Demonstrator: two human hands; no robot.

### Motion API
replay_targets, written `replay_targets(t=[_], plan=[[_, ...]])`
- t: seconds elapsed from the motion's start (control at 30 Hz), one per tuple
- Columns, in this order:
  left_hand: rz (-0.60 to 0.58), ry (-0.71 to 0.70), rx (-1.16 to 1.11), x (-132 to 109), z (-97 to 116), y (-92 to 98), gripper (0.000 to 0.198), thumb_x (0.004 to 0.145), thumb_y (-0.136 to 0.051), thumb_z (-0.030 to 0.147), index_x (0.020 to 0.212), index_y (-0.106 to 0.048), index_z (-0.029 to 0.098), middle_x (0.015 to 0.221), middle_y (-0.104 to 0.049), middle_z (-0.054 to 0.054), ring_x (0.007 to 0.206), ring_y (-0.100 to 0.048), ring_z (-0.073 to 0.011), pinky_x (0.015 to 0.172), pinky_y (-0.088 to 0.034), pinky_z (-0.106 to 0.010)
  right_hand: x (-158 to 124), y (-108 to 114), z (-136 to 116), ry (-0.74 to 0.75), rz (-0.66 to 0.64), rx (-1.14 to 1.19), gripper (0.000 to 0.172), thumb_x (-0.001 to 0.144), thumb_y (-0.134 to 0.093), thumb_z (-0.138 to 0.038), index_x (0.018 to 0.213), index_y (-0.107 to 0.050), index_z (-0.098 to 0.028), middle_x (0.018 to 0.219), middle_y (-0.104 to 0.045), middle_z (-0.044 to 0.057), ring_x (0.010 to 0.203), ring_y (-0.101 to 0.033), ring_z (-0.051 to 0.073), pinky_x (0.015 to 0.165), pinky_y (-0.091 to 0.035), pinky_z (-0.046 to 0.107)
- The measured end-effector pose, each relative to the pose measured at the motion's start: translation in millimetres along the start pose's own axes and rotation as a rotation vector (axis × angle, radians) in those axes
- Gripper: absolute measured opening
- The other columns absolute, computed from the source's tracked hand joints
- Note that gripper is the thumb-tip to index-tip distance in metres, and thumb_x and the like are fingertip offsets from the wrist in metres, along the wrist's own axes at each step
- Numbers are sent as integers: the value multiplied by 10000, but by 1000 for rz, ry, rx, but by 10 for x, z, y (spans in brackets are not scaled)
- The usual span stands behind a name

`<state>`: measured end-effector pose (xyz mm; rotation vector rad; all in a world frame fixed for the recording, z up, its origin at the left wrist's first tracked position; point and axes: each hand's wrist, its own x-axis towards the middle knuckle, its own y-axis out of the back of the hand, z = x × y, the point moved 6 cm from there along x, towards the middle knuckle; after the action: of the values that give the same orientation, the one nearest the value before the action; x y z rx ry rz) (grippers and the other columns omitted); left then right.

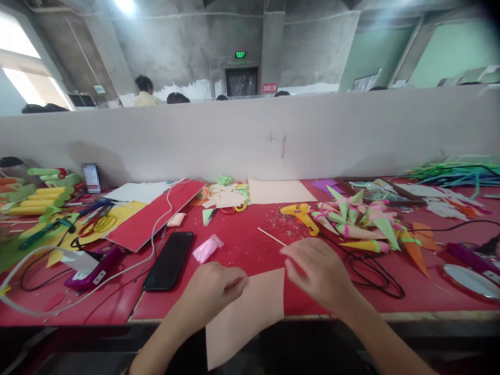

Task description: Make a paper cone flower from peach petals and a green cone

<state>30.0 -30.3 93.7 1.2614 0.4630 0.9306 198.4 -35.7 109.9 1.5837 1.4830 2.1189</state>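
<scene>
A peach sheet of paper (250, 317) slants over the table's front edge, its lower part hanging past it. My left hand (216, 289) is closed with curled fingers over the sheet's upper left part, which it hides. Just beyond the sheet's upper right corner, my right hand (314, 271) has thumb and forefinger bent together in a pinch. A thin pale stick (271, 236) runs up to those fingers; whether they grip it cannot be made out. Left of my left hand are a pink wrapped packet (208, 248) and a black phone (169, 261).
A yellow glue gun (302, 215) and paper cones (363, 221) stand right of centre, with a black cord (375, 276) looping in front. At left are a red board (156, 216), a white cable (156, 229) and a purple power strip (94, 271). A white partition (219, 140) closes the back.
</scene>
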Motion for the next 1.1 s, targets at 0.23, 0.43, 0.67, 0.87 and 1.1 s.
replay_targets(t=[0.23,0.43,0.67,0.87,1.1], plan=[[240,-278,435,124,405,-37,257,831,-371,181,640,-542,178,537,-559,12,500,-495,-106,624,-319,-271,73,-263,-379,108,-255,25,184,796,-438,-78,668,-528,-175,593,-557,-3,553,-480,135,558,-307,267],[376,-262,521,72,301,51,277,806,-370,162,569,-512,187,468,-512,31,456,-450,-94,617,-325,-264,37,-232,-225,16,-294,116,207,842,-401,-144,682,-528,-179,620,-574,4,581,-503,139,568,-309,258],[303,268,141,-101,-437,182,229,806,-364,232,682,-543,160,560,-555,-10,558,-499,-136,661,-402,-295,-172,-87,399,-458,-176,471,233,868,-339,-282,727,-495,-180,665,-558,9,628,-522,136,568,-365,230],[141,152,-770,-49,-86,-343,422,745,-519,415,1068,-523,143,1009,-620,-85,986,-539,-206,850,-430,-310,-181,-432,371,-610,-120,671,256,859,-307,-309,731,-485,-177,632,-519,5,601,-507,142,526,-386,235],[228,246,-692,68,-26,-422,300,817,-423,340,960,-603,147,969,-638,-50,970,-545,-186,863,-412,-297,-138,-261,-29,-351,43,430,256,731,-545,-248,958,-453,-174,1029,-481,106,1005,-428,236,869,-344,397]])
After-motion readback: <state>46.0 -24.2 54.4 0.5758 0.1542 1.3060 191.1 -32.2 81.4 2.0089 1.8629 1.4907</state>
